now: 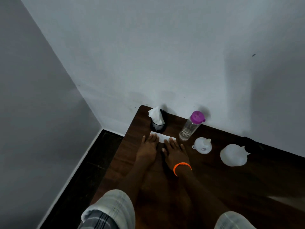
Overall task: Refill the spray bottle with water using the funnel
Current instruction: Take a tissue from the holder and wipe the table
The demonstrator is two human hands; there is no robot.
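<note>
Lying flat with fingers spread, the left hand (147, 148) and right hand (175, 150) are pressed on a white tissue (162, 138); the light, rigid funnel (202, 145) is probably best gripped by its rim.

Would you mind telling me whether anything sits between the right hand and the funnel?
Nothing visible does. The right hand lies flat on the white tissue, and only bare table separates it from the funnel to its right. The purple-capped bottle stands farther back.
</note>
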